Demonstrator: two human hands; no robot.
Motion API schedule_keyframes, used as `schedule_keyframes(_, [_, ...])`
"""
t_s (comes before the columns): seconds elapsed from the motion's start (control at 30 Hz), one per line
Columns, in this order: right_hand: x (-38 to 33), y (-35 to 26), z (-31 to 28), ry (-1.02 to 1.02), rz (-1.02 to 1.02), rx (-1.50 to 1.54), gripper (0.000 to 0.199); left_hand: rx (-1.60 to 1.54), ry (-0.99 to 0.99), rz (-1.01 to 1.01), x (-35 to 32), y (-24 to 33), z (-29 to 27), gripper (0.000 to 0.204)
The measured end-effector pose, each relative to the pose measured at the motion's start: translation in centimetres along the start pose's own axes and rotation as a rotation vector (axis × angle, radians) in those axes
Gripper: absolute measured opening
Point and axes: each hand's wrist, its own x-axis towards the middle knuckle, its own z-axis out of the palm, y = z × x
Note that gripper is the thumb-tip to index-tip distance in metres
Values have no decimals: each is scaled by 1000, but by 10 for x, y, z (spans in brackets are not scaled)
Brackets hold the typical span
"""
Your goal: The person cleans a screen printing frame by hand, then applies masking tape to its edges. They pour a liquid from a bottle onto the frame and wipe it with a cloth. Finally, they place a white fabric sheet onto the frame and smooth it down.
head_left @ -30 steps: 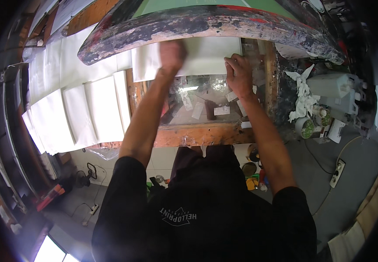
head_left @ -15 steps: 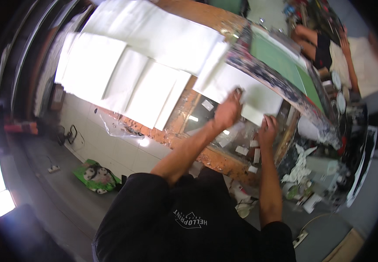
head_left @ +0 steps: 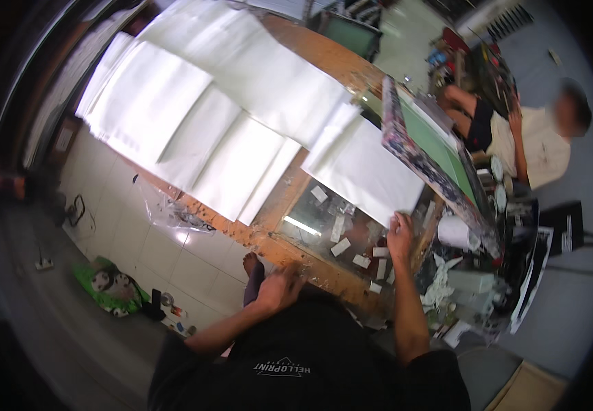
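Note:
A white sheet (head_left: 368,161) lies on the glass panel in the table, its far right edge close to a raised screen-printing frame (head_left: 423,161) with green mesh. My right hand (head_left: 399,236) is at the sheet's near right corner, its fingers closed on that corner. My left hand (head_left: 280,288) is away from the sheet, over the table's near edge in front of my body. Motion blurs its fingers, and I cannot make out anything in them. Small pale pieces, among them a white strip (head_left: 341,246), are scattered on the glass.
Overlapping white sheets (head_left: 173,116) cover the left of the orange-brown table (head_left: 279,236). Right of it stand a white tub (head_left: 455,231), a crumpled cloth (head_left: 439,281) and cans (head_left: 497,169). A person (head_left: 533,144) sits beyond the frame. A green bag (head_left: 113,288) lies at lower left.
My left hand has left the sheet and moved back toward my body. My right hand stays at the sheet's near corner. The whole view has shifted a little.

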Motion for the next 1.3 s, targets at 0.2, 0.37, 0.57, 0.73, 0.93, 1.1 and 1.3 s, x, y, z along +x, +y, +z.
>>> schedule_keyframes(0.2, [-3,8,5,2,202,93,25,402,-536,-218,-8,-6,-49,54])
schedule_keyframes(0.37, [-14,2,-12,70,306,511,22,177,-22,445,94,46,0,38])
schedule_keyframes(0.57, [-30,13,-10,162,28,289,22,398,210,814,209,123,72,36])
schedule_keyframes(0.73, [-23,15,-2,270,-73,295,23,595,236,841,267,86,70,33])
schedule_keyframes(0.93, [-26,19,0,283,-27,324,21,531,447,681,261,90,62,37])
schedule_keyframes(1.1, [-28,25,1,282,-70,389,19,664,852,427,252,84,30,51])
schedule_keyframes(1.3, [-25,29,-1,261,-98,405,19,509,882,87,253,55,-2,58])
